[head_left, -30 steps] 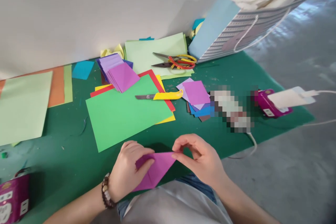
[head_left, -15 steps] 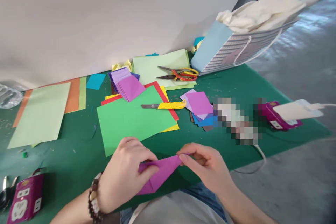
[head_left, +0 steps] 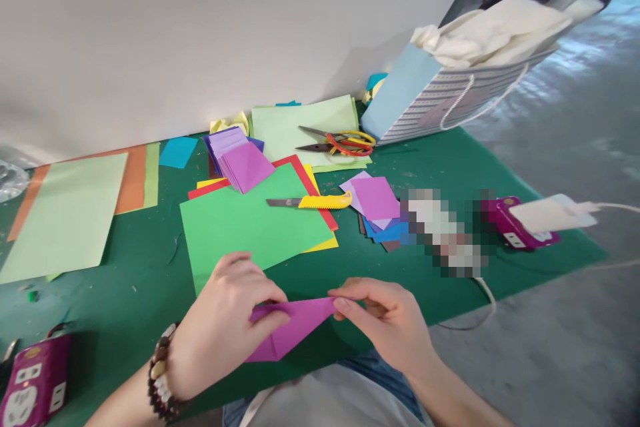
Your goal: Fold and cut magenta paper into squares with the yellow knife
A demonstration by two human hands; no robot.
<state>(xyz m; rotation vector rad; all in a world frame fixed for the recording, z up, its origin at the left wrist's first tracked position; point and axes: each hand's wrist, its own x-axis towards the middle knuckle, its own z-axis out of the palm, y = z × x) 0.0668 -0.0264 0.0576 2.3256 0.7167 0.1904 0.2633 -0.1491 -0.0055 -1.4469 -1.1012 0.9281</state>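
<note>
Between both hands, over the table's near edge, is a folded sheet of magenta paper (head_left: pixel 295 327) with a crease showing at its lower left. My left hand (head_left: pixel 227 323), with a bead bracelet at the wrist, grips its left part between thumb and fingers. My right hand (head_left: pixel 383 320) pinches the pointed right corner. Just beyond the hands lies green paper (head_left: pixel 240 233) on red and yellow sheets. A yellow box cutter (head_left: pixel 320 201), blade out to the left, rests on top of it.
Scissors (head_left: pixel 345 142) lie on pale green sheets at the back. Small paper stacks include a purple one (head_left: pixel 250 167) and a magenta-topped one (head_left: pixel 377 199). A striped paper bag (head_left: pixel 425 100) stands back right. Purple power sockets (head_left: pixel 37 373) sit at left and right, with a white cable (head_left: pixel 493 297).
The view has shifted slightly, and the hands with the paper appear a little farther left. Both hands keep their hold on the folded paper.
</note>
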